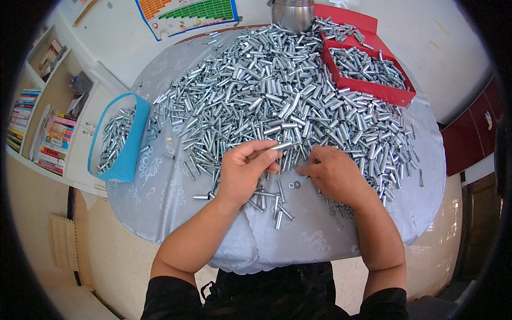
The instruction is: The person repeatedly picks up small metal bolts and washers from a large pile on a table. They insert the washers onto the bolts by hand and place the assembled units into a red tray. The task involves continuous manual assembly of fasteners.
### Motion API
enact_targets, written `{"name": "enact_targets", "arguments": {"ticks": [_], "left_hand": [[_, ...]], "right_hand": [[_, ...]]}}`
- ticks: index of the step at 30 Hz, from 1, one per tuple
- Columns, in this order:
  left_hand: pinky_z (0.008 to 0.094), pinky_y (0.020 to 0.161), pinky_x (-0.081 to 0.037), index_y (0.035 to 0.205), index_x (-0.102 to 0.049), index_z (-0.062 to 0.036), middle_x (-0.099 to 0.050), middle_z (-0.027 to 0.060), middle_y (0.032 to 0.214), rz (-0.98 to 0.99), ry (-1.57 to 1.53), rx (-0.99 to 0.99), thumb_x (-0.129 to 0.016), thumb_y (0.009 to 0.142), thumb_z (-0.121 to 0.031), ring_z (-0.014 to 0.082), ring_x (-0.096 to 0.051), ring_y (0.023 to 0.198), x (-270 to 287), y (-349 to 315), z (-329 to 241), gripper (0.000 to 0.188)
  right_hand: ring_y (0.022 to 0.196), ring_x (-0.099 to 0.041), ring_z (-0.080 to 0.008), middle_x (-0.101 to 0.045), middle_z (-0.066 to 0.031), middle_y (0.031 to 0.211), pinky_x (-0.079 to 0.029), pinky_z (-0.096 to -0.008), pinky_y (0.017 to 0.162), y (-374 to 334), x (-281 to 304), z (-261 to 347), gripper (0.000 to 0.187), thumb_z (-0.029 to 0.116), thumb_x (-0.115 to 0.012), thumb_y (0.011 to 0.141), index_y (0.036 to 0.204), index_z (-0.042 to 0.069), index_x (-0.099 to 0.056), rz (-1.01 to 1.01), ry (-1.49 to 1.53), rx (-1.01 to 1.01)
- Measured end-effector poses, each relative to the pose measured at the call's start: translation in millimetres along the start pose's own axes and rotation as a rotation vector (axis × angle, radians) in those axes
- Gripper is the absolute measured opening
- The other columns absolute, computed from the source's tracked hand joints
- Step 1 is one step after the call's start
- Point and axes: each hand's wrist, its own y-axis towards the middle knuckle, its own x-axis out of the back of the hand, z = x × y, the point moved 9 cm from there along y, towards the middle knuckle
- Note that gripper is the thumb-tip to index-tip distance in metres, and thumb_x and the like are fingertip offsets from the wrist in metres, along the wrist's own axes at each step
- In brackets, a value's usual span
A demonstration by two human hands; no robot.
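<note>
My left hand [246, 166] is closed in a pinch, thumb and forefinger on a shiny metal sleeve [283, 145] that points away to the right. Close beside it, my right hand [335, 173] has its fingers bent and pressed together at the near edge of the heap; whatever they hold, if anything, is hidden. A big heap of silvery metal sleeves and bolts [256, 88] spreads out beyond both hands. Between my forearms lie a few loose bolts and sleeves [278, 210]. Two small washers [294, 184] rest near my right fingertips, and more small rings [340, 209] lie below that hand.
A blue open box [131, 154] of metal pieces stands at the left of the round cloth-covered table [186, 226]. At the back right sits a red box [373, 92] with more pieces, beside a metal pot [293, 16]. Bookshelves [50, 133] line the left wall.
</note>
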Motion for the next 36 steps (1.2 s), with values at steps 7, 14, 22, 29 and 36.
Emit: {"name": "enact_targets", "arguments": {"ticks": [7,14,22,29,36], "left_hand": [[0.0270,0.068,-0.056,0.111,-0.064,0.0036,-0.071,0.0137,0.094,-0.004,0.010,-0.004,-0.064,0.090,-0.004,0.0146,-0.068,0.074,0.3,-1.5,-1.9,0.023],[0.0264,0.068,-0.056,0.111,-0.065,0.0028,-0.071,0.0135,0.094,0.000,-0.002,-0.001,-0.064,0.090,-0.004,0.0143,-0.068,0.074,-0.9,-0.6,-1.5,0.022],[0.0262,0.068,-0.056,0.112,-0.065,0.0024,-0.071,0.0128,0.095,0.004,0.036,0.008,-0.064,0.090,-0.004,0.0139,-0.067,0.074,-3.0,-0.7,0.1,0.023],[0.0264,0.068,-0.056,0.112,-0.065,0.0024,-0.071,0.0126,0.096,0.015,0.080,0.001,-0.064,0.090,-0.003,0.0138,-0.067,0.074,-2.8,-0.8,0.4,0.022],[0.0255,0.069,-0.056,0.109,-0.067,0.0023,-0.071,0.0120,0.093,0.030,0.136,0.007,-0.065,0.089,-0.001,0.0138,-0.067,0.075,-6.9,-3.0,0.6,0.020]], "right_hand": [[0.080,-0.061,-0.0291,-0.060,-0.0090,0.084,-0.050,-0.0398,0.072,-4.6,7.9,-10.3,0.016,0.012,-0.067,0.076,0.090,0.012,-0.074,-0.057,0.131,-0.120],[0.078,-0.062,-0.0283,-0.061,-0.0072,0.084,-0.051,-0.0397,0.070,1.8,5.6,-1.4,0.013,0.016,-0.071,0.075,0.085,0.010,-0.073,-0.115,0.164,-0.072],[0.081,-0.061,-0.0275,-0.060,-0.0064,0.083,-0.051,-0.0400,0.070,4.1,-5.5,15.5,0.007,0.015,-0.067,0.076,0.081,0.011,-0.071,-0.083,0.069,0.029],[0.077,-0.063,-0.0263,-0.062,-0.0081,0.083,-0.051,-0.0382,0.067,1.4,4.8,4.6,0.008,0.013,-0.067,0.080,0.085,0.007,-0.068,-0.164,0.134,-0.098],[0.068,-0.061,-0.0088,-0.065,-0.0042,0.078,-0.050,-0.0245,0.061,-12.0,11.0,-38.4,0.009,0.005,-0.067,0.088,0.094,-0.001,-0.064,-0.430,0.882,-0.509]]}}
